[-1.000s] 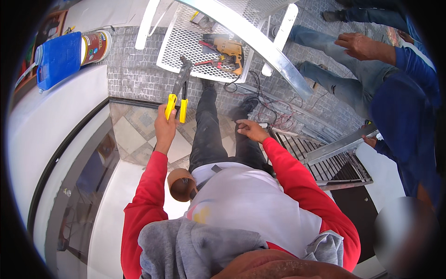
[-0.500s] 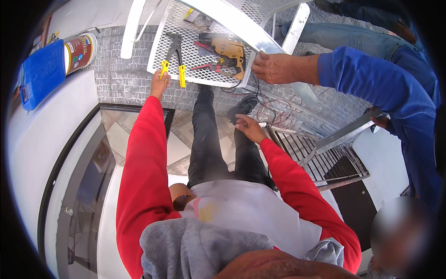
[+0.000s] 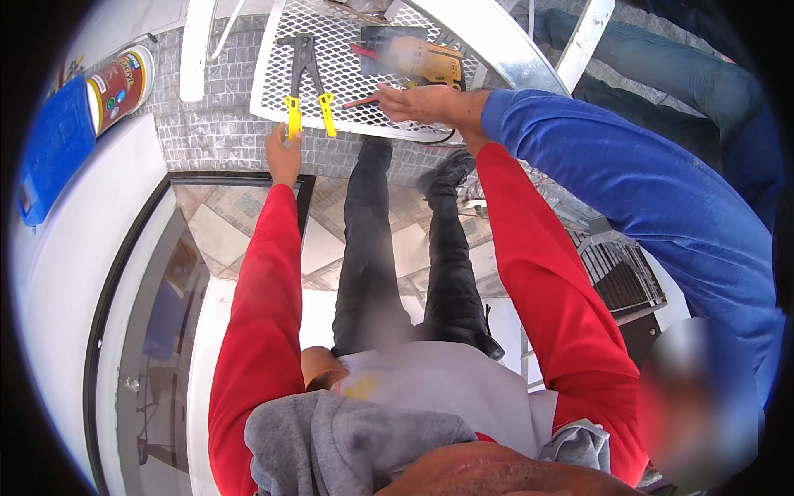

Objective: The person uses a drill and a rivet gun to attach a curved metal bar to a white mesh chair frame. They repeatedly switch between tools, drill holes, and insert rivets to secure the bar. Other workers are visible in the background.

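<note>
White mesh seat [image 3: 347,62] holds yellow-handled pliers [image 3: 304,87] just above the released left hand [image 3: 284,155].

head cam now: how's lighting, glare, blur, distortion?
Head view: hard daylight, glare on the white mesh platform rim; heavy fisheye bend and black vignette at the corners; left hand by the yellow-handled riveter sharp; right hand hidden behind a co-worker's hand; blurred patch lower right.
</note>
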A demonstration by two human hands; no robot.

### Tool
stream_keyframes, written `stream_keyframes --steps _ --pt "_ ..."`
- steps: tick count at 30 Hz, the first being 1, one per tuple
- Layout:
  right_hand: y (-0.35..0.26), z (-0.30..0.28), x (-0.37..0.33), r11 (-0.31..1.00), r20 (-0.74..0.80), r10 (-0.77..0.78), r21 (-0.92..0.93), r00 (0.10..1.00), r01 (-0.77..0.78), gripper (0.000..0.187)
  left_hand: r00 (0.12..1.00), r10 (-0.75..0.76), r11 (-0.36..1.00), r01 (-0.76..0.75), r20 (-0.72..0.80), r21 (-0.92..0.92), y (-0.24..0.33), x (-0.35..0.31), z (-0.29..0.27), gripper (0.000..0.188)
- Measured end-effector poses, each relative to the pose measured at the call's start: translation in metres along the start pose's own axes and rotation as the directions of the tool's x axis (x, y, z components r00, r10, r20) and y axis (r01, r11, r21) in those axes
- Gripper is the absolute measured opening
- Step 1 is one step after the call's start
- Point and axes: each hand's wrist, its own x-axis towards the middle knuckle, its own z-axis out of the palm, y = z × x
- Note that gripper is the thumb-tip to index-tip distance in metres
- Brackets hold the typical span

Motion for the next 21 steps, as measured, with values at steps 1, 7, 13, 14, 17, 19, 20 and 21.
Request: stream_keyframes --steps 1,7,13,14,17,19,20,21 --pt "0.003 0.001 0.008 1.0 0.002 -0.016 -0.025 1.0 0.016 0.048 0.999 -0.031 0.999 0.031 0.015 -0.032 0.0 -0.01 0.0 0.048" --pt "0.012 0.013 0.052 0.935 0.107 -0.203 -0.275 0.973 0.226 0.065 0.977 -0.141 0.988 0.148 0.161 -0.033 -0.013 -0.077 -0.009 0.048" --pt "-0.035 0.017 0.067 0.727 0.156 -0.292 -0.605 0.943 0.325 0.065 0.829 -0.342 0.868 0.459 0.442 -0.189 -0.03 -0.129 -0.033 0.047" --pt "-0.067 0.011 0.063 0.606 0.292 -0.261 -0.692 0.92 0.392 0.059 0.832 -0.321 0.875 0.443 0.452 -0.194 -0.03 -0.136 -0.038 0.046" --pt "-0.196 -0.025 0.039 0.135 0.799 0.071 -0.6 0.597 0.788 0.042 0.796 -0.348 0.838 0.501 0.496 -0.217 -0.024 -0.151 -0.046 0.045" --pt "-0.254 -0.043 0.041 0.127 0.892 0.233 -0.422 0.387 0.898 0.032 0.772 -0.39 0.801 0.554 0.502 -0.229 -0.018 -0.159 -0.046 0.045" --pt "-0.273 -0.053 0.042 0.161 0.892 0.289 -0.403 0.348 0.901 0.029 0.78 -0.367 0.81 0.536 0.506 -0.239 -0.015 -0.164 -0.045 0.045" --pt "-0.287 -0.067 0.045 0.056 0.938 0.16 -0.321 0.308 0.946 0.025 0.78 -0.366 0.806 0.538 0.508 -0.247 -0.012 -0.169 -0.042 0.045"
